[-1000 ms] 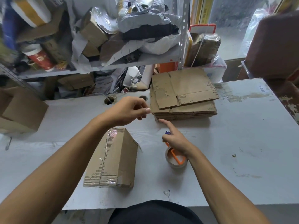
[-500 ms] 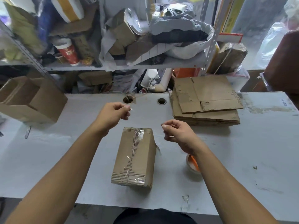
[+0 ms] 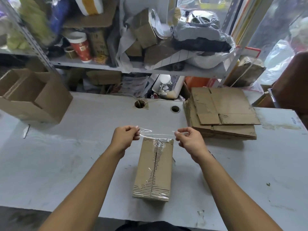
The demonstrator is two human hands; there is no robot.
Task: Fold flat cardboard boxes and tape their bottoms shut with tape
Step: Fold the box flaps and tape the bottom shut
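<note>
One folded cardboard box [image 3: 154,169] lies on the grey table [image 3: 66,155] straight ahead of the person, its taped bottom flaps facing up with clear tape running along the centre seam and across the near and far ends. One stack of flat cardboard boxes [image 3: 221,112] sits on the table to the right and further back, well apart from the folded box; the number of sheets in it cannot be counted. One open empty carton [image 3: 33,95] rests at the table's left rear edge, partly cut off by the frame. Two round cable holes [image 3: 139,104] are cut in the tabletop near the back. Both forearms reach forward, one on each side of the box. The left hand [image 3: 124,136] has its fingers curled, pinching one end of a single strip of clear tape [image 3: 156,132], and the right hand [image 3: 189,139] pinches the other end the same way, so the strip is stretched level between them, just above the far end of the box. The tape is transparent and shows mainly as glints, twisted near the left hand; whether it touches the box cannot be told. The shelf [image 3: 106,66] behind is crammed with cardboard scraps, bags and one red paper cup [image 3: 80,47], much of it blurred.
</note>
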